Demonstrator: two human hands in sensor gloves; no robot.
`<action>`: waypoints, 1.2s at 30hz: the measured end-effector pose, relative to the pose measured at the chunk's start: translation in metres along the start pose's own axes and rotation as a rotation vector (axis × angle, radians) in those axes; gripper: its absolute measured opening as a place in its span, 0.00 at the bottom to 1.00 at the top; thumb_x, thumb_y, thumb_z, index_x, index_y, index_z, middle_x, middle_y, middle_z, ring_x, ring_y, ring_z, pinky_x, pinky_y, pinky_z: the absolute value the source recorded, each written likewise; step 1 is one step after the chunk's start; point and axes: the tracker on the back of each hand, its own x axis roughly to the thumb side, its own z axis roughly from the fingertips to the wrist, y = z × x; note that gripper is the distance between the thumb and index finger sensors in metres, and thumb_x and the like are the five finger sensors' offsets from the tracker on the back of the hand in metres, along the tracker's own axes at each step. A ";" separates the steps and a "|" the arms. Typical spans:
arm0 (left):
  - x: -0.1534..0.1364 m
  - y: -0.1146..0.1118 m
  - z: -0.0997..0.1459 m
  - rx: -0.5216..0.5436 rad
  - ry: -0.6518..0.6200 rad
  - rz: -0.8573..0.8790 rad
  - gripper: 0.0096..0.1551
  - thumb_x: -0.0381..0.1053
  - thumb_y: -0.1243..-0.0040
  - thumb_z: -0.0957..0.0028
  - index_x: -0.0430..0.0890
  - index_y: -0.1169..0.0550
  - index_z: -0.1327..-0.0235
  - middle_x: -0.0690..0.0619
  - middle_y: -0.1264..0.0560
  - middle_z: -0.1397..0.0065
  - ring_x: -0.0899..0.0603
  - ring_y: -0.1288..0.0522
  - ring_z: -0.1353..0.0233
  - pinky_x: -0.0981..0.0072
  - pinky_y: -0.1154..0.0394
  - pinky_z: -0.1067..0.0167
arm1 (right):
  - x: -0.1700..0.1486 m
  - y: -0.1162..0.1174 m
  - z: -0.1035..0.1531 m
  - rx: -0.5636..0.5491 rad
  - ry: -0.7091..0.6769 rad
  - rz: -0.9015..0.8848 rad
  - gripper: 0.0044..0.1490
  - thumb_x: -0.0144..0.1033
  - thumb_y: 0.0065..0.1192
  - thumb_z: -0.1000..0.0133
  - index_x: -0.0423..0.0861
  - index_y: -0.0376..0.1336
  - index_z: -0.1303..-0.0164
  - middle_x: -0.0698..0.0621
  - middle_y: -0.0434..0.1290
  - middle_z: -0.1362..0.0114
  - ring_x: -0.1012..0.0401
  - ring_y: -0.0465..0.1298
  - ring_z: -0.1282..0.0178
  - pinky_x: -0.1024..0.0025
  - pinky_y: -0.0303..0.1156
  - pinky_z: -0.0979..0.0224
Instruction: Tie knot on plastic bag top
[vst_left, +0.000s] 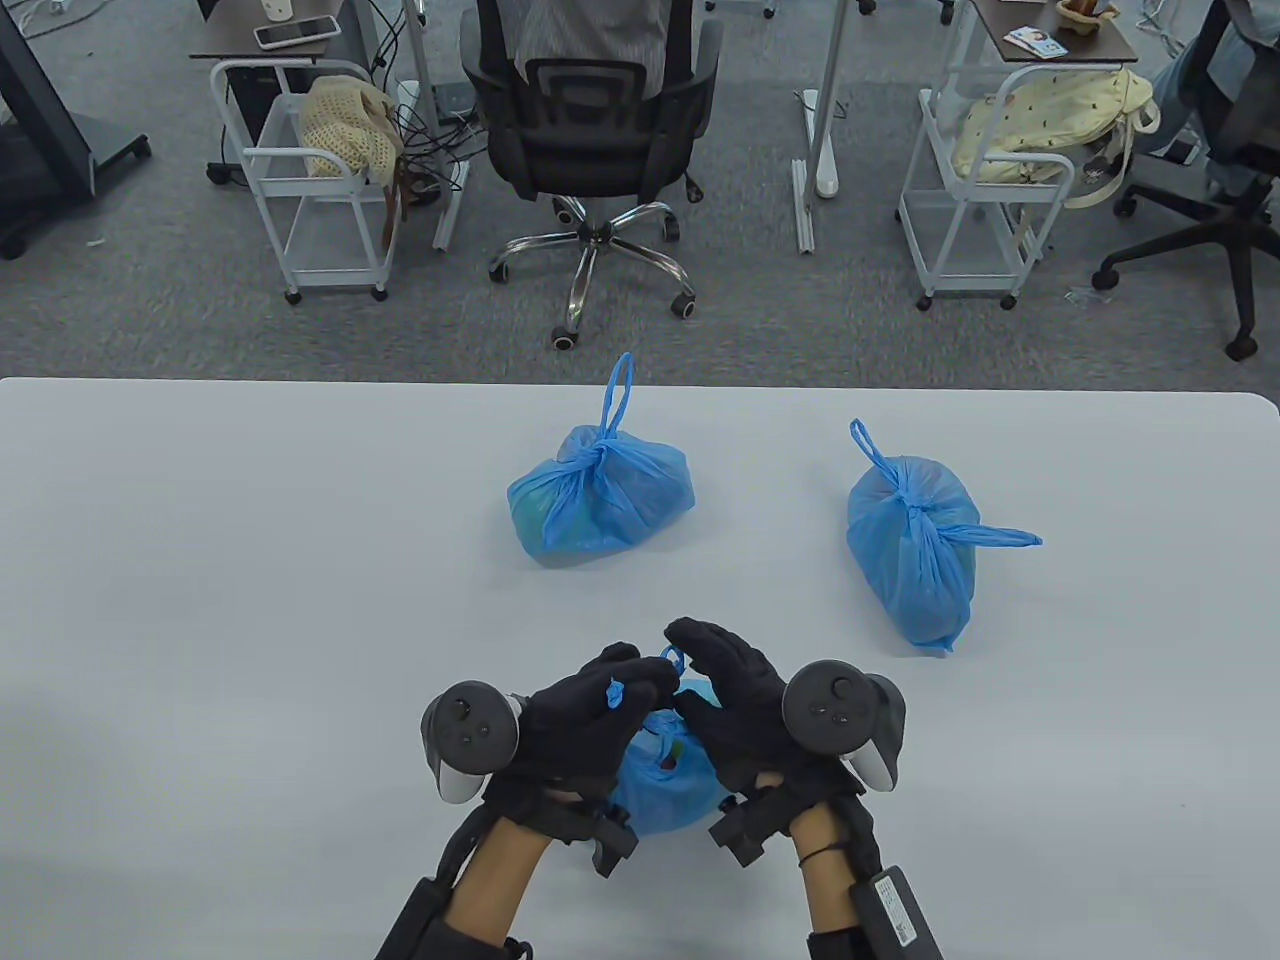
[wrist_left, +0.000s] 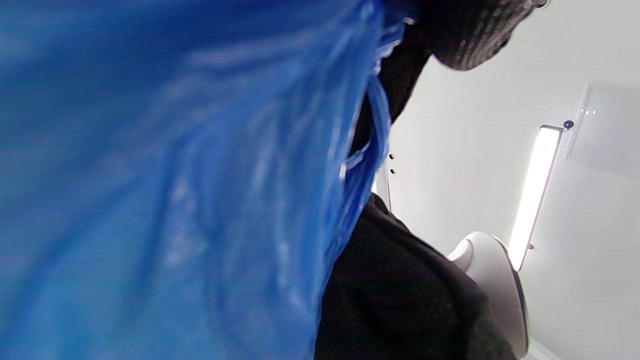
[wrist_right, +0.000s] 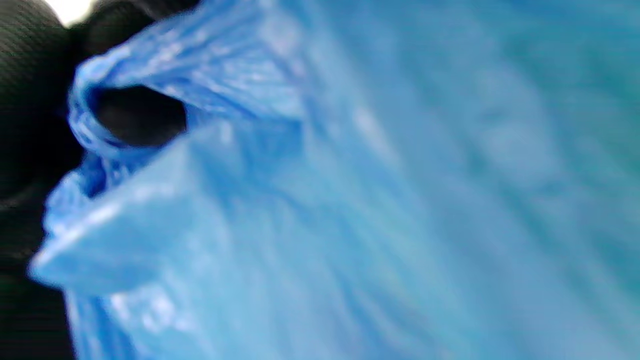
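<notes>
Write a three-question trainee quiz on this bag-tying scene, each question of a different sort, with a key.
1. True or false: the middle bag already has a knot at its top.
2. How many blue bags are on the table? A) two B) three C) four
3. Fill in: the left hand and right hand both work on the handles of the ____ bag.

Key: 1 true. 2 B, counting the right bag, also knotted. 3 near.

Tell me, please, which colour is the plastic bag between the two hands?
Blue, slightly see-through; the bag shows best in the table view.
</notes>
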 end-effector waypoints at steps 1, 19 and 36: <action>0.000 0.000 0.000 -0.004 0.000 0.001 0.24 0.62 0.49 0.43 0.53 0.17 0.44 0.59 0.10 0.60 0.47 0.11 0.44 0.47 0.33 0.24 | -0.001 0.000 0.000 0.001 -0.001 -0.034 0.36 0.36 0.62 0.46 0.48 0.60 0.25 0.38 0.68 0.26 0.40 0.75 0.31 0.30 0.64 0.34; -0.006 0.003 0.002 0.079 0.088 0.073 0.24 0.63 0.50 0.42 0.56 0.18 0.41 0.60 0.10 0.48 0.42 0.13 0.41 0.38 0.31 0.29 | 0.010 -0.023 0.012 -0.411 -0.045 0.090 0.20 0.38 0.75 0.53 0.46 0.76 0.53 0.48 0.84 0.60 0.51 0.86 0.58 0.39 0.74 0.43; -0.024 0.047 0.010 0.182 0.455 -0.545 0.25 0.61 0.48 0.43 0.49 0.13 0.49 0.55 0.09 0.58 0.42 0.12 0.49 0.39 0.29 0.35 | -0.005 -0.030 0.014 -0.426 0.059 0.720 0.19 0.37 0.72 0.55 0.47 0.75 0.55 0.49 0.82 0.64 0.52 0.85 0.63 0.40 0.75 0.46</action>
